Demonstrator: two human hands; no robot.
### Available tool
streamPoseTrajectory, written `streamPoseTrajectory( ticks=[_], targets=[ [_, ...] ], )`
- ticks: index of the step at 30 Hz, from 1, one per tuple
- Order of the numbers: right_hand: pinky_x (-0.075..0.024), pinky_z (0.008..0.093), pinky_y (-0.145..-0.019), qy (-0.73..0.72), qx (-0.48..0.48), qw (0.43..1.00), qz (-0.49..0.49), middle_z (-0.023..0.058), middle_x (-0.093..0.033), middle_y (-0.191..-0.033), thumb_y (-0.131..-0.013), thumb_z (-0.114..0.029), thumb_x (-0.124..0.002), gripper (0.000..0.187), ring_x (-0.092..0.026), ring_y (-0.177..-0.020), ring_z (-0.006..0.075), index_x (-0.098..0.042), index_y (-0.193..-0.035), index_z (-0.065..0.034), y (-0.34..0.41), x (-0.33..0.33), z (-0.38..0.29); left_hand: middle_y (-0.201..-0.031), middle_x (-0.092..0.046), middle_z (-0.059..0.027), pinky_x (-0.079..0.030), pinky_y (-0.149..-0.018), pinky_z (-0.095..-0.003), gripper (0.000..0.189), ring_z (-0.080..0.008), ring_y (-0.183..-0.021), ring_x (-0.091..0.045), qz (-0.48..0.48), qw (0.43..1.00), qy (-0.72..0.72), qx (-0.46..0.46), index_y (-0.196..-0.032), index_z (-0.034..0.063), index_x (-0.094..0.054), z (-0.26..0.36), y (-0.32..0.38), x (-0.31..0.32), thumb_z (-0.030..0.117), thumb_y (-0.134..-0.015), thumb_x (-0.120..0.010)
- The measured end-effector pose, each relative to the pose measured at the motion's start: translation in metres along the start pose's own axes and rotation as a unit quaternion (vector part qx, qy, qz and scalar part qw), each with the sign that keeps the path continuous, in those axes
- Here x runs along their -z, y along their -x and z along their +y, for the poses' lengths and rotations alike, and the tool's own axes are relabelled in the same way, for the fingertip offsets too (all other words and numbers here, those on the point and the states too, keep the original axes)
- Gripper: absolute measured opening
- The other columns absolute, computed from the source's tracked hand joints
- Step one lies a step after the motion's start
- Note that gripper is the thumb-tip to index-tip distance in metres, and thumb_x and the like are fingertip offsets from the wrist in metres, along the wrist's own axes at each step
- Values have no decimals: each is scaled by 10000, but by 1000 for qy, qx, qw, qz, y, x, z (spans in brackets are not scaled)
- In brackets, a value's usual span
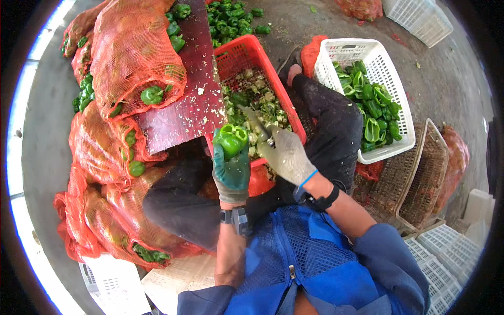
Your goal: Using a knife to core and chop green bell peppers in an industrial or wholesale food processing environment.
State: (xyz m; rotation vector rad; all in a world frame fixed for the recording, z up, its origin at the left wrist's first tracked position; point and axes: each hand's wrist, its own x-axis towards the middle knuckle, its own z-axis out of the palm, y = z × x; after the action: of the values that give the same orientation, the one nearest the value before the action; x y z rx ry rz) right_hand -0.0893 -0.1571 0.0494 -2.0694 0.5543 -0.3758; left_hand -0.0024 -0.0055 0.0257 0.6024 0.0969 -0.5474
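Note:
My left hand (231, 169), in a green-coated work glove, grips a green bell pepper (232, 140) whose top is cut open, its pale inside facing up. In my gloved right hand (286, 154) is a knife (256, 121), blade pointing up and left over a red plastic crate (264, 57). Pepper cores and seedy scraps (260, 98) lie inside that crate, between my knees. The pepper is just past the near corner of a dark red board (193, 114), which is strewn with seeds. Knife and pepper are apart.
At the right stands a white plastic crate (368, 159) holding cut green peppers (372, 104). Orange mesh sacks of peppers (136, 47) are piled at the left, partly on the board. Loose whole peppers (232, 19) lie beyond the red crate. Stacked crates (419, 177) stand at the lower right.

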Motion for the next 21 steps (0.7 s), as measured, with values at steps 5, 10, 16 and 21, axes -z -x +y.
streamPoseTrajectory(
  ticks=[5, 10, 16, 21],
  targets=[
    [-532, 574, -760, 0, -27, 997, -73, 264, -684, -851, -958, -167, -680, 195, -704, -858, 460, -676, -1028, 14, 23, -22, -14, -1486, -632, -170, -519, -1136, -483, 613, -347, -1338, -629, -10, 998, -48, 29, -1567, 29, -511, -1, 6, -2, 421, -1108, -619],
    [-515, 568, -716, 77, 173, 982, -2, 217, -640, -910, -836, -153, -719, 161, -655, -876, 454, -699, -935, -27, 24, -46, 16, -1469, -627, -129, -527, -1117, -435, 641, -273, -1294, -647, -2, 983, -182, -24, -1653, 39, -414, 2, 17, -32, 382, -1133, -568],
    [-570, 554, -730, 118, 76, 990, -26, 238, -705, -898, -908, -170, -678, 182, -714, -820, 447, -693, -994, -10, 11, -55, 4, -1474, -639, -129, -576, -1040, -387, 545, -248, -1269, -670, -7, 991, -133, -18, -1590, 37, -510, 2, 8, -17, 339, -1137, -539],
    [-596, 521, -714, 176, 63, 981, -51, 226, -731, -852, -952, -224, -676, 312, -745, -829, 417, -642, -1163, 4, -3, -53, -2, -1366, -677, -101, -564, -1049, -359, 458, -220, -1220, -673, 30, 988, -144, -38, -1492, 29, -562, 1, 3, -6, 309, -1130, -555]
  ],
)
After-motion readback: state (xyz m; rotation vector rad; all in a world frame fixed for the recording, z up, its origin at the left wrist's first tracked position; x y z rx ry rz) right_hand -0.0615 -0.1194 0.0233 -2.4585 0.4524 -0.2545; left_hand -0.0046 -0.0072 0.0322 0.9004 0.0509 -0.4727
